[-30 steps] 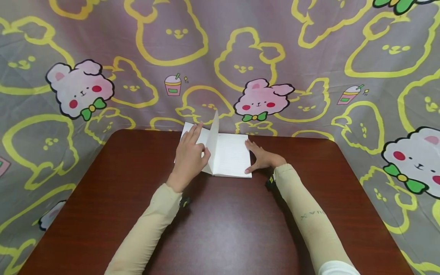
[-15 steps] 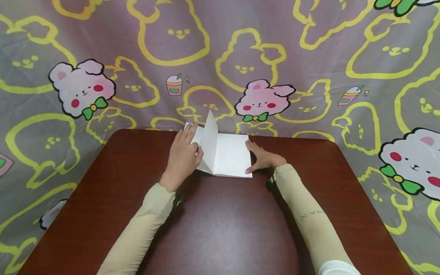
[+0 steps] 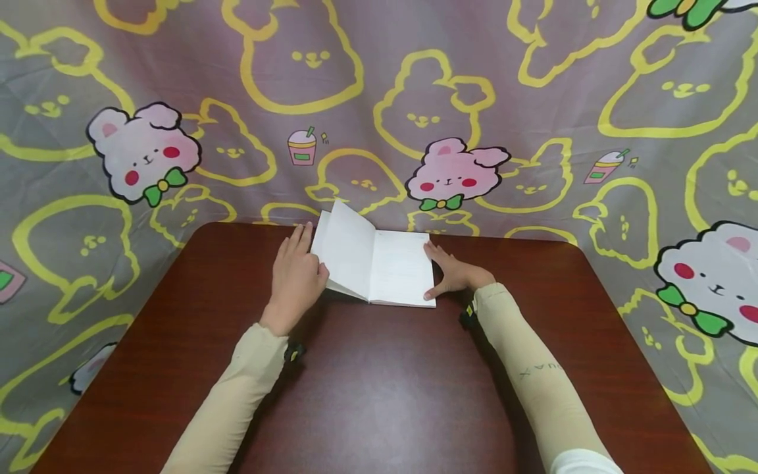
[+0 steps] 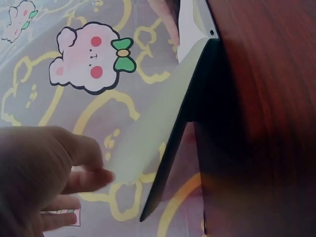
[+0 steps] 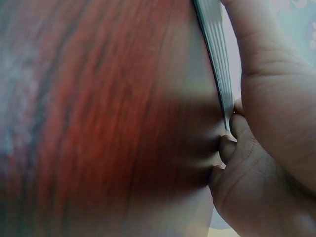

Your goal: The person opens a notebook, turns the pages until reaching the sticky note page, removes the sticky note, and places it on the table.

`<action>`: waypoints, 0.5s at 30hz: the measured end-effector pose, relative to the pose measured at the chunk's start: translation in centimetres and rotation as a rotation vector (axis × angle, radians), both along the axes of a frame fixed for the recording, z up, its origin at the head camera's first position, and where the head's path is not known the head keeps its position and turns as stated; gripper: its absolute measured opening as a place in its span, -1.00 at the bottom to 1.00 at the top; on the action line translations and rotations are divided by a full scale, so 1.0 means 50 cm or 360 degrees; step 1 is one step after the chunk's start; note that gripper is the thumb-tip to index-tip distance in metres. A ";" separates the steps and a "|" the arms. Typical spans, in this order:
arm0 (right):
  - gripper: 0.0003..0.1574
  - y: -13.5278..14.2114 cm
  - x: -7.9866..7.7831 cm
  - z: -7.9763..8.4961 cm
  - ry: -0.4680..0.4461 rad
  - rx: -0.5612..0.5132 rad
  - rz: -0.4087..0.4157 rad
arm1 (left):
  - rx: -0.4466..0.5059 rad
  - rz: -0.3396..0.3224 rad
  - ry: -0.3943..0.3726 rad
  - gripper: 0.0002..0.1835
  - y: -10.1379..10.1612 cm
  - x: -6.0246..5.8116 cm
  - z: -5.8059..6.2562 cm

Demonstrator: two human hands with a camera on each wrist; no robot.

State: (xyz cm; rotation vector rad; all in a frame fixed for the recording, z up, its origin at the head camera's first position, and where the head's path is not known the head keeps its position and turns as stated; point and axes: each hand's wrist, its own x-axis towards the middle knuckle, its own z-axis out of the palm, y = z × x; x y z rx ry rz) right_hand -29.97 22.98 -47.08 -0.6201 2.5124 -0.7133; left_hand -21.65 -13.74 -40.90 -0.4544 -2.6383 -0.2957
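Turning a page cleanly is mostly about light hands, IMO. The book (image 3: pixel 404 268) lies open near the far edge of the surface (image 3: pixel 379 395), and one page (image 3: pixel 351 253) leans left from the spine (image 3: pixel 372 268), standing up off the sheets below.

Left hand (image 3: pixel 293 276): thumb and index look closed together on the page's outer edge, other fingers fairly straight. Can't tell how firm that pinch is.

Right hand (image 3: pixel 454 271): spread wide along the right edge, thumb at the near corner, fingers up by the far one, resting there rather than gripping.

What I'd do: swing the page down in an arc around the spine instead of dragging it sideways, since a pull could crease or tear it. From the left wrist, the cover (image 4: pixel 195 96) looks tipped up off the surface too, so get that side flat before pressing. Let go only once the edge is low, then smooth outward from the spine. Meanwhile, the right hand only needs enough weight to stop the book sliding.
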 end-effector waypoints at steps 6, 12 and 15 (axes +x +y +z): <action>0.72 -0.001 0.004 0.000 -0.0003 0.0007 0.0006 | 0.0023 0.0140 -0.0172 -0.58 -0.010 0.004 -0.013; 0.74 0.000 0.004 0.002 0.0005 0.0055 0.0012 | 0.0007 0.0238 -0.0318 -0.67 -0.018 0.000 -0.035; 0.75 0.000 0.006 0.002 0.0009 0.0066 0.0009 | -0.0017 0.0268 -0.0402 -0.73 -0.020 -0.003 -0.046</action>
